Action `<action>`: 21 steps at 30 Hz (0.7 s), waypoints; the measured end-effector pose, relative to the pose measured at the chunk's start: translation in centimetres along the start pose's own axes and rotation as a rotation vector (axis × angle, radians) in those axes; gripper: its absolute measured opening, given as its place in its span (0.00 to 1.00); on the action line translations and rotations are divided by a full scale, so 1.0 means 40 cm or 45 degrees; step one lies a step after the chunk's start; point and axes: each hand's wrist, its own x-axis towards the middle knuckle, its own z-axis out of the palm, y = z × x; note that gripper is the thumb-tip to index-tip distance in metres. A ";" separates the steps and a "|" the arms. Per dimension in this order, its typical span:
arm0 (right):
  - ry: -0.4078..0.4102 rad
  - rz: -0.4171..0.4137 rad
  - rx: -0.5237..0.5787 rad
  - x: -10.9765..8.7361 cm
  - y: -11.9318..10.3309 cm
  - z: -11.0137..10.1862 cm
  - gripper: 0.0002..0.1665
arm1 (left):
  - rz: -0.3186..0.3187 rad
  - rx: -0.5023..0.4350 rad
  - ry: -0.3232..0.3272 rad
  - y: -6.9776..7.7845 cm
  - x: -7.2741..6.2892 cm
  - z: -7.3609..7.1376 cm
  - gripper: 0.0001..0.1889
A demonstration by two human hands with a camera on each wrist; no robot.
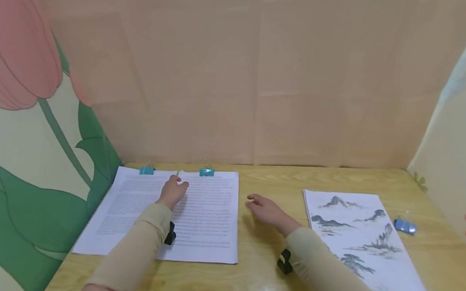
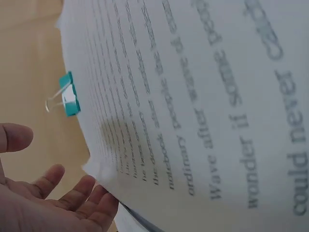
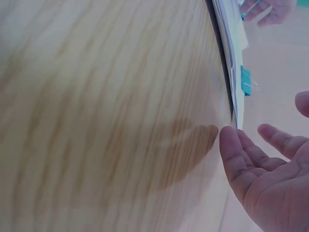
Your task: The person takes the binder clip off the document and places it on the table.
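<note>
Two teal clips (image 1: 207,172) bite the top edge of the printed sheets (image 1: 203,217), which lie flat on the left part of the desk (image 1: 201,288). Several layers show along their side in my right wrist view. My left hand (image 1: 172,192) is at that top edge, between the clips: fingers relaxed, thumb well apart, fingertips right by the paper. A bit of paper juts out beside them; I can't tell if I'm touching it. My right hand (image 1: 268,211) is just right of the printed sheets, palm side on, fingers loosely bent, thumb apart, gap wide. Landscape sheets (image 1: 363,247) lie farther right, partly behind my right sleeve (image 1: 331,273). A blue clip (image 1: 405,226) sits loose on the desk just beside their right edge.
</note>
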 end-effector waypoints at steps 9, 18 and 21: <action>-0.010 -0.036 -0.041 0.000 0.021 0.062 0.45 | -0.065 -0.072 -0.073 -0.006 0.000 -0.015 0.31; 0.025 -0.022 0.027 -0.019 -0.002 -0.023 0.45 | -0.095 -0.133 -0.064 0.012 -0.008 -0.008 0.32; 0.025 -0.003 0.051 0.003 0.004 0.011 0.44 | -0.096 -0.173 -0.078 0.015 -0.007 -0.002 0.32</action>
